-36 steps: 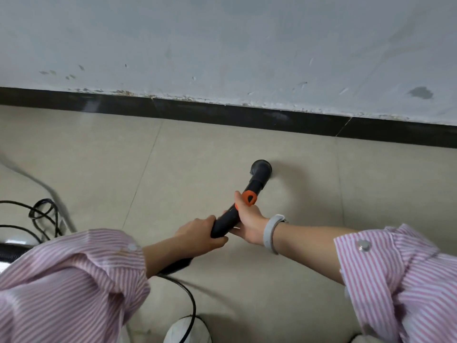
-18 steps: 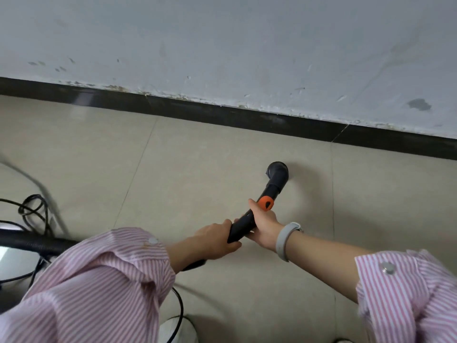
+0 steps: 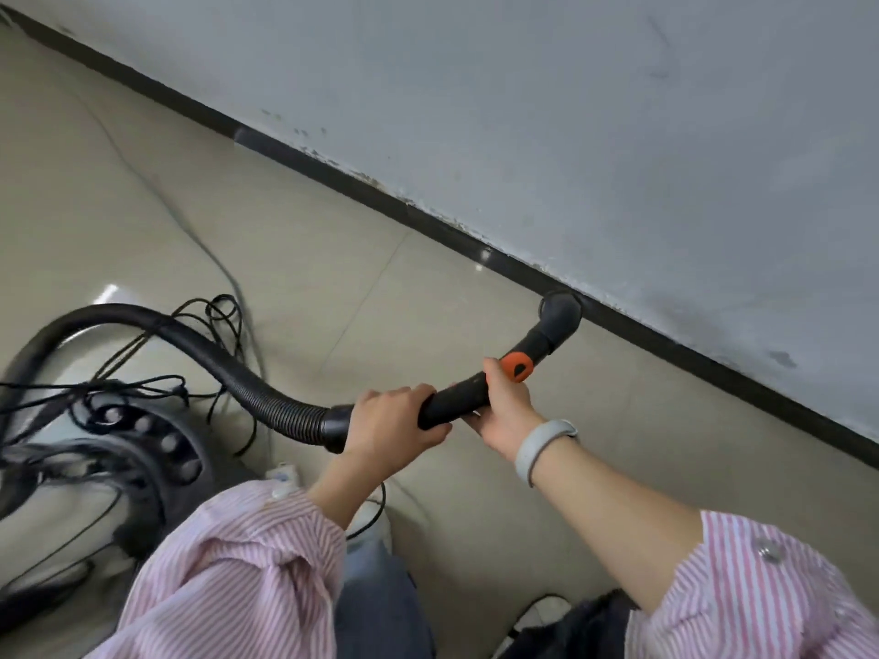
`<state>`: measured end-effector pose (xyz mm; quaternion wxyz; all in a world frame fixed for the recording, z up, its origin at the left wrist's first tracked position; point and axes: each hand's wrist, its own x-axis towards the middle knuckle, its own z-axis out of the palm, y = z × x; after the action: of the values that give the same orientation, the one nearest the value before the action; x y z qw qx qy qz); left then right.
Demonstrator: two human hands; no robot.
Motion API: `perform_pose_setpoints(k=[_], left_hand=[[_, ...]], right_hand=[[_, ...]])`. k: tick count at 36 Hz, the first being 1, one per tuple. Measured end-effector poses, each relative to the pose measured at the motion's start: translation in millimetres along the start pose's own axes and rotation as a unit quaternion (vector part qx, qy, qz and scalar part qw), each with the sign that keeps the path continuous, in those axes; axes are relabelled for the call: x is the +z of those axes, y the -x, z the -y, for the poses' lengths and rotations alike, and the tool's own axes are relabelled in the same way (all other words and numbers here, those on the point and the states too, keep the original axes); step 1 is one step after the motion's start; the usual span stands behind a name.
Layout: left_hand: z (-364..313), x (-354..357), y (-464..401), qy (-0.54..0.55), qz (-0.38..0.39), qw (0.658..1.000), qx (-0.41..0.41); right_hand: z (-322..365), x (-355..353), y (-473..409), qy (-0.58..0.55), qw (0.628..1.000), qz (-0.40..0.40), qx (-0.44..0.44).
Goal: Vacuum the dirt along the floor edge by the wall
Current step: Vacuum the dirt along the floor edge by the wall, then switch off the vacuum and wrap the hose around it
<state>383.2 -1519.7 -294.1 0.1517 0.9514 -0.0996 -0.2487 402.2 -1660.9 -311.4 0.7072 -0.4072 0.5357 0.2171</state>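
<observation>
The beige tile floor [image 3: 295,240] meets a grey wall [image 3: 571,111] along a black skirting strip [image 3: 333,176]. The nozzle [image 3: 561,313] of the vacuum handle [image 3: 456,404] is at this strip. The left hand [image 3: 397,420] and the right hand [image 3: 504,411] are both closed around the handle; the ribbed hose [image 3: 247,382] runs left, above tangled cables [image 3: 95,387].

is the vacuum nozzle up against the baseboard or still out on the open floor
Against it. The nozzle overlaps the dark baseboard at the floor edge; actual contact cannot be told. Both hands grip the wand.
</observation>
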Motion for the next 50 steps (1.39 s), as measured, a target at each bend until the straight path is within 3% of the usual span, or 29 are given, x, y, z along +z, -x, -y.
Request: perform_pose_setpoints(k=[10, 21, 25, 29, 34, 37, 45, 50], left_hand=[[22.3, -99.4, 113.4, 0.074, -0.052, 0.995, -0.049], [81.7, -196.9, 213.1, 0.187, -0.138, 0.959, -0.162], [107.3, -225.5, 248.3, 0.279, -0.160, 0.912, -0.256], [131.6, -240.2, 292.4, 0.336, -0.232, 0.846, -0.343], [155.8, -233.6, 345.7, 0.371, -0.323, 0.737, -0.463], [166.5, -225.6, 373.5, 0.386, -0.378, 0.656, -0.527], [192.3, -201.6, 430.0, 0.407, -0.459, 0.469, -0.635], [212.4, -183.0, 452.8, 0.424, -0.464, 0.427, -0.650]], right_hand=[[-8.1, 59.9, 156.5, 0.017, 0.998, 0.052, 0.016], [-42.9, 173.5, 272.7, 0.117, 0.988, 0.058, -0.083], [-59.5, 212.3, 302.9, 0.189, 0.972, 0.048, -0.127], [-73.8, 246.6, 332.9, 0.280, 0.938, 0.085, -0.186], [-96.7, 287.6, 361.1, 0.395, 0.869, 0.147, -0.259], [-114.4, 307.5, 371.2, 0.478, 0.808, 0.192, -0.288], [-168.2, 346.0, 388.9, 0.692, 0.550, 0.333, -0.329], [-200.1, 354.4, 397.6, 0.751, 0.414, 0.369, -0.359]])
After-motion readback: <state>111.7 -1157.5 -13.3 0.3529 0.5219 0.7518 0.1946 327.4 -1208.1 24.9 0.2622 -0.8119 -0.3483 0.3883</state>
